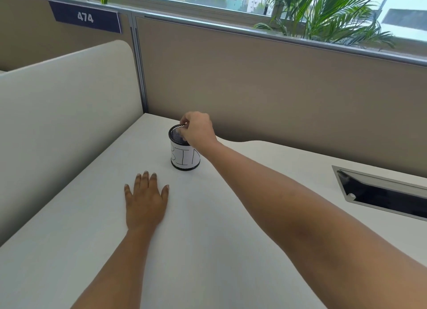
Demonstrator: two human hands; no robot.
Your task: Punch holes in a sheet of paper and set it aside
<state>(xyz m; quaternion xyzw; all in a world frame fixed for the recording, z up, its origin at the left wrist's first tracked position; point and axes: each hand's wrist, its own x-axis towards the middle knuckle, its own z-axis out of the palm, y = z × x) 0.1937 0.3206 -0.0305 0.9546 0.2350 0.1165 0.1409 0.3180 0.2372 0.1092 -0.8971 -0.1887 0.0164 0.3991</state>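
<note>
At the rim of the mesh cup (184, 158) our right hand (198, 131) curls its fingers, pinching what we cannot tell, our left hand (145, 203) lies flat on the desk (208, 244), and no sheet or punch shows, so fetching them probably comes next.

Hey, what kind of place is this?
Most likely an office cubicle: a white desk fenced by tan fabric partition panels, a dark blue sign reading 474, and a metal-framed cable hatch.
</note>
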